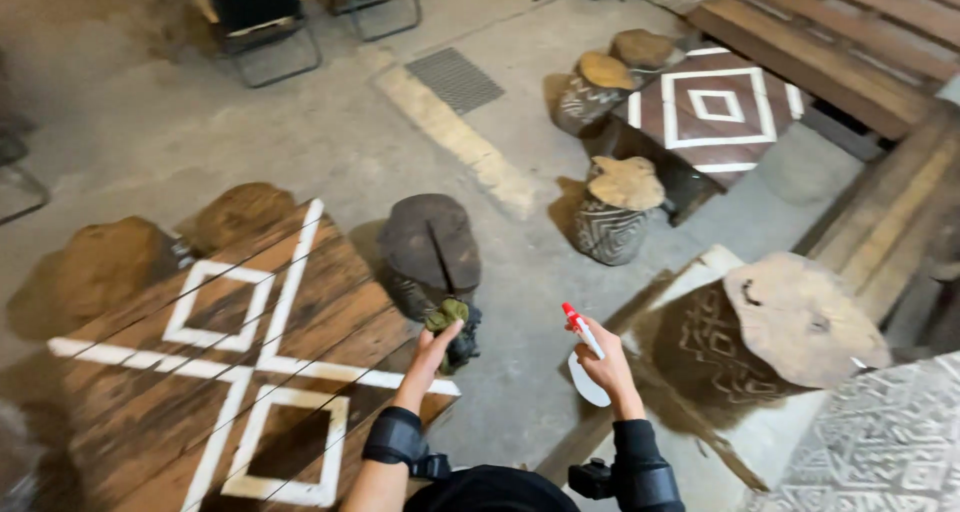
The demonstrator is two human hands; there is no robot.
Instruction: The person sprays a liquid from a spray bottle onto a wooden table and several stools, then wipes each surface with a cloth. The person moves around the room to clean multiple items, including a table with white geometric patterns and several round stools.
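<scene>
our left hand pinched a green cloth in closed fingers just past the worktop corner, while our right hand gripped a spray bottle, nozzle angled up-left toward the cloth.

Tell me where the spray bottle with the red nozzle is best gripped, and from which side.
Grip the spray bottle at the neck just under its red nozzle, coming from behind, as the right hand does: the nozzle points away, and the white body hangs below the hand.
</scene>
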